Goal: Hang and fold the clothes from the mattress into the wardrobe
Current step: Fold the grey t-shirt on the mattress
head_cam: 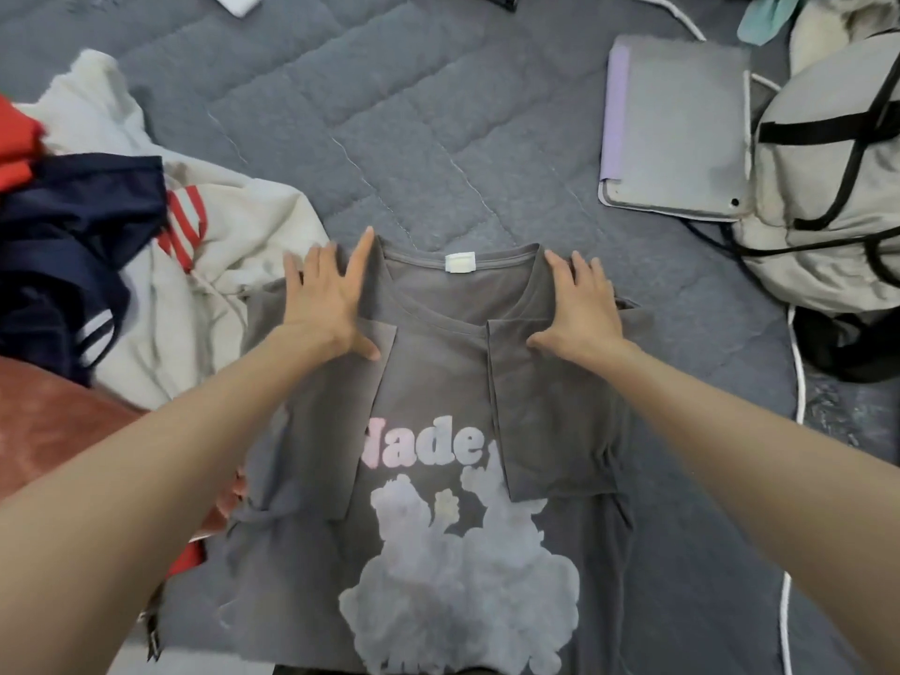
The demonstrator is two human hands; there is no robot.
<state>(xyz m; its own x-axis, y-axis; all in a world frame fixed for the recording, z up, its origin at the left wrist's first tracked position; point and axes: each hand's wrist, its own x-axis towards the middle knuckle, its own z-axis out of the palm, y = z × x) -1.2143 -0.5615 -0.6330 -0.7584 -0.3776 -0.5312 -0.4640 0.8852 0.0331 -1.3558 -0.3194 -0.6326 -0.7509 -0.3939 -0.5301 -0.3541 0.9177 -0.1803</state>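
Observation:
A grey T-shirt with pale lettering and a cloud-like print lies face up on the quilted grey mattress. Both its sleeves are folded inward over the chest. My left hand lies flat with spread fingers on the left shoulder fold. On the right shoulder fold my right hand presses flat in the same way. Neither hand grips the cloth.
A heap of clothes lies at the left: a cream garment with red stripes, a navy garment and something red. A tablet and a pale bag with black straps sit at the right, beside a white cable.

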